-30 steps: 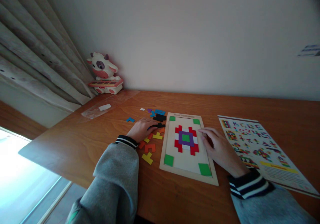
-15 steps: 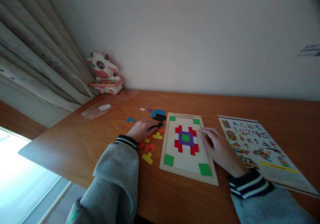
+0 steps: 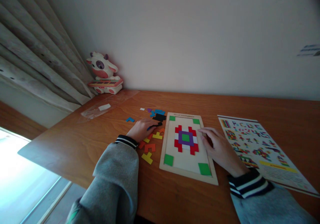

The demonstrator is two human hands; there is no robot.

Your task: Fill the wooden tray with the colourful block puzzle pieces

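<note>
My left hand [image 3: 140, 130] lies low over the loose puzzle pieces, fingers closed on a black puzzle piece [image 3: 158, 124] that sticks out past the fingertips. Beside it are yellow pieces [image 3: 157, 135], orange pieces [image 3: 150, 147] and another black piece [image 3: 159, 117]. The wooden puzzle board [image 3: 163, 166] holds a purple ring [image 3: 185, 144] around a green square [image 3: 185, 137], with red and white pieces about it and a green square in each corner. On the board's right edge rests my right hand [image 3: 220, 147], fingers bent, thumb apart, nothing visible in it.
A printed pattern sheet [image 3: 262, 140] lies right of the board. Behind the loose pieces are blue pieces [image 3: 160, 111] and a clear plastic bag [image 3: 92, 112]. A toy cow with a keyboard [image 3: 105, 72] stands at the back left, near the curtain [image 3: 32, 44].
</note>
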